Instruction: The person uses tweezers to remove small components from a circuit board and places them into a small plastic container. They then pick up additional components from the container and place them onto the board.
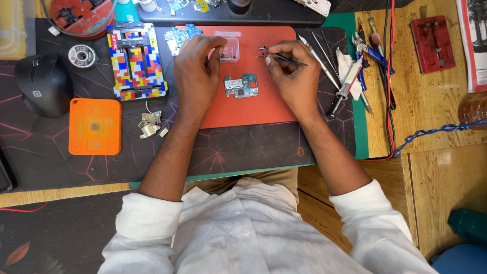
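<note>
right hand grips tweezers on the red mat; left hand pinches a small part, circuit board between them.

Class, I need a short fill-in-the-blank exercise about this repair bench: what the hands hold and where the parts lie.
1. The right hand holds thin metal ____.
2. The small blue-green circuit board lies on the ____ rubber work mat, between the two hands.
3. The black computer mouse sits to the ____ of the orange square silicone pad, beyond it.

Missing words: tweezers; red; left
</note>
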